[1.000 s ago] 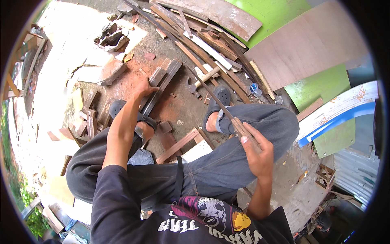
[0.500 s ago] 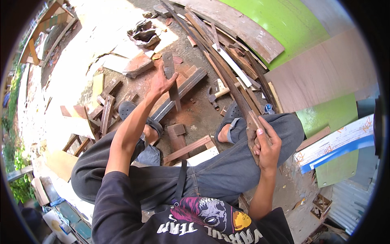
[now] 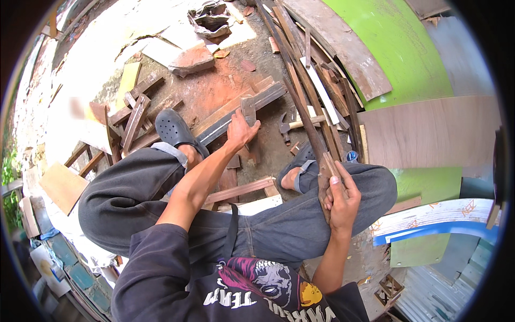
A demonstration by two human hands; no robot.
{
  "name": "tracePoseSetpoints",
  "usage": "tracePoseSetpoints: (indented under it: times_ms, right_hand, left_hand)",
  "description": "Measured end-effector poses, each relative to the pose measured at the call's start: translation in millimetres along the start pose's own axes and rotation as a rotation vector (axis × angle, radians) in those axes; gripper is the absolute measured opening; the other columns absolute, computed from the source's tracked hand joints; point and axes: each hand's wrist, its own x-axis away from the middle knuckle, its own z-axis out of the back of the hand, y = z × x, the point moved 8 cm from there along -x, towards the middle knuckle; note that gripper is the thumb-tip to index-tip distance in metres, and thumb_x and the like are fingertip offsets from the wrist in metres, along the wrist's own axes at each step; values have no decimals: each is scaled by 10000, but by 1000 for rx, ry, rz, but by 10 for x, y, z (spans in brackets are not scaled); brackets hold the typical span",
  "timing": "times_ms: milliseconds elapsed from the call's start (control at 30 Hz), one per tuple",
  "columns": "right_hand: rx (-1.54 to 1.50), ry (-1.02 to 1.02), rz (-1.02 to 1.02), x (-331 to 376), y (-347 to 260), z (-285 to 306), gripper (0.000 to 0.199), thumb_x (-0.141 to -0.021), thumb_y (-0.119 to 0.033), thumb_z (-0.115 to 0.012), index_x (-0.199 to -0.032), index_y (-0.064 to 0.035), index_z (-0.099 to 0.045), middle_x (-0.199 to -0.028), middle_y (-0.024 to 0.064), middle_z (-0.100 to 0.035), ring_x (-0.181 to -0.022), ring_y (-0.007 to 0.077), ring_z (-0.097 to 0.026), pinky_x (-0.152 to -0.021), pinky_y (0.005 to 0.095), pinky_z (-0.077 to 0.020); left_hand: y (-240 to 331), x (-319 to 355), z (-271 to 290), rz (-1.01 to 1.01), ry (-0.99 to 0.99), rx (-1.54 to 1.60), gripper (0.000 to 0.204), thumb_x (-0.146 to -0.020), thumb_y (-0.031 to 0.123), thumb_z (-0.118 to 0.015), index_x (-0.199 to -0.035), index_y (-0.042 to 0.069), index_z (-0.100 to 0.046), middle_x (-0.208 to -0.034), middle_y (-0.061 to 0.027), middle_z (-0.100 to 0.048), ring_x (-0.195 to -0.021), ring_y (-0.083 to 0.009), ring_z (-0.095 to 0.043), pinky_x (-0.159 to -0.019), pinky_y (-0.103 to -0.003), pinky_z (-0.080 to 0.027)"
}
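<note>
My left hand [image 3: 241, 130] is closed around a short brown piece of wood [image 3: 248, 107], which lies across a long dark beam [image 3: 268, 95] on the ground between my feet. In my right hand [image 3: 343, 196], above my right thigh, is what looks like a handsaw; its narrow, rusty-brown blade [image 3: 308, 121] points away from me. My fingers cover much of its handle. A reddish wood strip [image 3: 244, 190] and a white board lie just in front of my lap.
A hammer [image 3: 300, 124] lies near my right foot. Long wood strips [image 3: 298, 59] are piled at the right beside green sheets [image 3: 399, 48]. A brick-like block [image 3: 192, 60] sits beyond the beam, and wood offcuts [image 3: 137, 121] are at the left.
My left hand has brought the wood piece down and nearer, from raised above the beam to lying across it. The right hand keeps its hold. The view has shifted slightly.
</note>
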Motion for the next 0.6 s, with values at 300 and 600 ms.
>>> tracePoseSetpoints:
  times_ms: [300, 600]
  right_hand:
    - [48, -75, 5, -62, 61, -240, 423, -1000, -124, -641, -1365, 77, -564, -904, 28, -658, -591, 11, -468, -489, 187, -365]
    - [125, -93, 100, 37, 118, -272, 425, -991, -127, -651, -1338, 106, -575, -1056, 103, -708, -850, 86, -617, -746, 228, -506]
  left_hand:
    - [-148, -24, -118, 104, -49, -15, 909, -819, 516, -758, -1404, -69, -380, -1338, -322, -497, -1183, -492, -585, -1001, -526, -499]
    - [-117, -324, 400, -318, 67, 8, 772, -877, 525, -716, -1476, 102, -475, -1442, -216, -522, -1283, -410, -549, -1076, -472, -460]
